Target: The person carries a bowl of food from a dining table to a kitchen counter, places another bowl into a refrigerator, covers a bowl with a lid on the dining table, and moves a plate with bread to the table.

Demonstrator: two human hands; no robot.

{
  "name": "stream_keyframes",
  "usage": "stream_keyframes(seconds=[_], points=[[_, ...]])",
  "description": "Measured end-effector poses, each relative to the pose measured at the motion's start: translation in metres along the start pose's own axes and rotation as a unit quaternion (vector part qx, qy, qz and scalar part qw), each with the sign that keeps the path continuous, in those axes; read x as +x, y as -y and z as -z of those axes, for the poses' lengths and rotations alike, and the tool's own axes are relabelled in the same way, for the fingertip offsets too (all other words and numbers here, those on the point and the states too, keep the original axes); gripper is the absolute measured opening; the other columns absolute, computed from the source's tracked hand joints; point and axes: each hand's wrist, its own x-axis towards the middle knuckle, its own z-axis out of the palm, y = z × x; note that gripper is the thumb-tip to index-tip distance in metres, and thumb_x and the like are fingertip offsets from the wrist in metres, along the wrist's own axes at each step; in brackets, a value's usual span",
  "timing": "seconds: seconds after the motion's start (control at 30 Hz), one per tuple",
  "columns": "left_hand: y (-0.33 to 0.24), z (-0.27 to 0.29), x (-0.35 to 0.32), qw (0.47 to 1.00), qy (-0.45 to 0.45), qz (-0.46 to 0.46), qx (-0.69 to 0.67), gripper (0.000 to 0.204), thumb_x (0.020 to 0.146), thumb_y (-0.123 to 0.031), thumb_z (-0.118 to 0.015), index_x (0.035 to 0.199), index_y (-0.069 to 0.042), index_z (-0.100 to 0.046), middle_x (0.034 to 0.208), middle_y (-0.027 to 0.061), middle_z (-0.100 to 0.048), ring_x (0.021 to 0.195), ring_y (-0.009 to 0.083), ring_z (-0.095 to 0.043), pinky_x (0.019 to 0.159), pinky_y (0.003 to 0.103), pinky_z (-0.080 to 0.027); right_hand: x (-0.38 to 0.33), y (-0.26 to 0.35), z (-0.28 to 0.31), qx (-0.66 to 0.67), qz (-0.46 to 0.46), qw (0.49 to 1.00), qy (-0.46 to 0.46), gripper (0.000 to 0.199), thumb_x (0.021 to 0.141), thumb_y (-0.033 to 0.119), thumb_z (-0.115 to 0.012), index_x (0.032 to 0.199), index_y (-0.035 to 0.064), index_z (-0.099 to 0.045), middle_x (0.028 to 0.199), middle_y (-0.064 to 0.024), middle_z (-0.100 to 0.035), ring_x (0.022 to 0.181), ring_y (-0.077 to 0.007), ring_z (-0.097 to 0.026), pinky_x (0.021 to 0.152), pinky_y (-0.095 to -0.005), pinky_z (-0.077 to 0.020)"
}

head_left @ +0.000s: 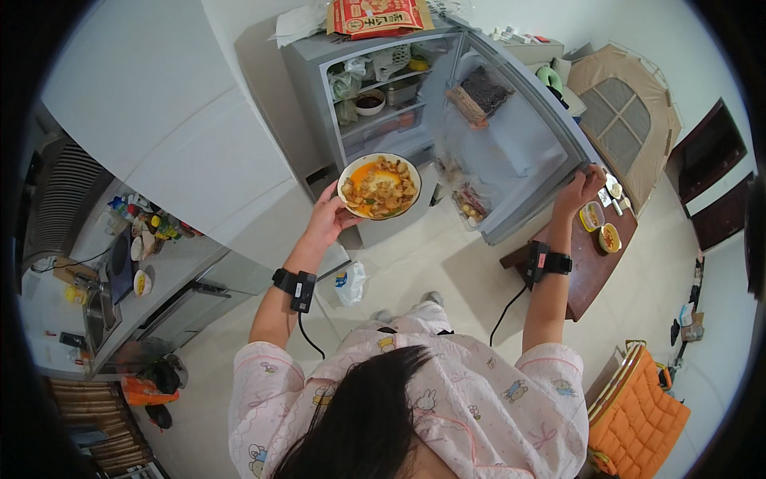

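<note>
In my left hand (325, 217) is a white bowl (343, 180) with a dark rim, its fingers curled round the left edge. Chunky brown food (392, 195) in orange oil fills it. The bowl is held level in front of the fridge (319, 88). My right hand (589, 182) is closed on the outer edge of the fridge door (523, 152), which is swung wide. On the shelves inside stand a small bowl of dark liquid (369, 101), a metal container (401, 92) and plastic bags (346, 84).
A wooden table (594, 267) with yellow dishes (609, 238) stands at right, beyond the door. Tall white cabinets (167, 104) and a kitchen counter (171, 271) run along the left. A white plastic bag (349, 283) lies on the floor. An orange padded chair (642, 423) is at lower right.
</note>
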Motion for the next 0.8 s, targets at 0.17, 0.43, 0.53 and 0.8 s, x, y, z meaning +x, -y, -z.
stream_keyframes(seconds=[0.17,0.43,0.53,0.8], points=[[0.0,0.008,-0.002,1.0,-0.004,0.003,0.012,0.055,0.078,-0.004,-0.042,0.13,-0.009,-0.025,0.103,0.0155,-0.055,0.083,0.0253,-0.061,0.068,0.038,-0.054,-0.031,-0.017,0.019,-0.096,-0.024,0.995,-0.026,0.031,0.076,-0.003,-0.04,0.107,0.0012,-0.042,0.102,-0.0089,-0.046,0.089,-0.0155,-0.043,0.082,-0.026,-0.034],[0.003,-0.011,0.008,1.0,-0.002,0.003,0.013,0.056,0.078,-0.004,-0.04,0.131,-0.01,-0.024,0.106,0.015,-0.053,0.085,0.025,-0.061,0.069,0.038,-0.054,-0.07,-0.081,0.042,-0.2,-0.214,0.94,-0.175,0.027,0.076,0.006,-0.044,0.102,-0.0004,-0.045,0.101,-0.0123,-0.046,0.092,-0.0205,-0.047,0.08,-0.0295,-0.0386],[0.004,-0.01,0.017,0.999,-0.001,0.02,0.041,0.057,0.075,-0.005,-0.039,0.13,-0.011,-0.025,0.111,0.013,-0.049,0.092,0.0256,-0.058,0.076,0.038,-0.051,-0.102,-0.096,0.03,-0.097,-0.475,0.875,-0.012,0.026,0.078,0.013,-0.046,0.101,0.0018,-0.046,0.094,-0.0117,-0.05,0.087,-0.0216,-0.051,0.079,-0.0344,-0.0415],[0.022,-0.029,0.039,0.998,0.013,0.035,0.041,0.063,0.075,-0.004,-0.041,0.133,-0.011,-0.019,0.114,0.015,-0.048,0.094,0.0273,-0.057,0.076,0.038,-0.051,-0.137,-0.016,-0.063,0.183,-0.691,0.613,0.336,0.033,0.086,0.021,-0.043,0.116,0.0056,-0.041,0.11,-0.008,-0.05,0.098,-0.0202,-0.05,0.085,-0.0375,-0.0418]])
